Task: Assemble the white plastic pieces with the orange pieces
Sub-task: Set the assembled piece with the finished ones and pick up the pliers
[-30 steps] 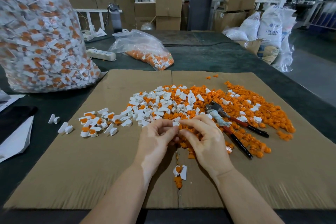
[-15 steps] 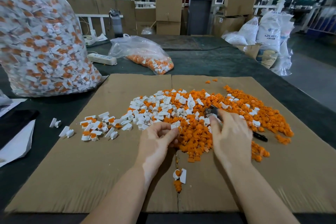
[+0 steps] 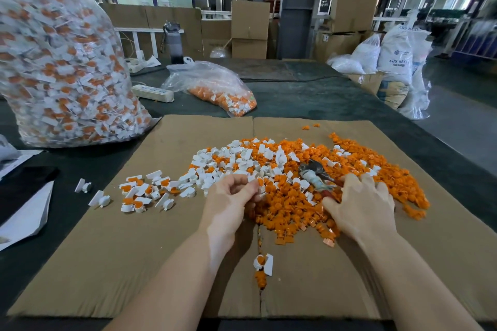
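Observation:
A heap of orange pieces (image 3: 295, 207) and white plastic pieces (image 3: 228, 161) lies on the cardboard sheet (image 3: 134, 250). My left hand (image 3: 228, 201) pinches a white piece with an orange insert (image 3: 259, 186) at the heap's near left edge. My right hand (image 3: 360, 204) lies over the handles of the pliers (image 3: 313, 173), its thumb and fingers curling round them; the metal head sticks out to the left. Several joined white-and-orange pieces (image 3: 139, 191) lie in a group at the left. One more joined piece (image 3: 265, 263) sits near me on the cardboard's seam.
A large clear bag of joined pieces (image 3: 59, 67) stands at the left. A smaller bag (image 3: 215, 86), a power strip (image 3: 153, 93) and a bottle (image 3: 173, 43) are beyond the cardboard. A dark flat object (image 3: 24, 183) and white paper (image 3: 27, 217) lie at the left edge.
My right hand left my left hand, moved right and settled onto the pliers' handles. My left hand stayed in place with the piece between its fingers.

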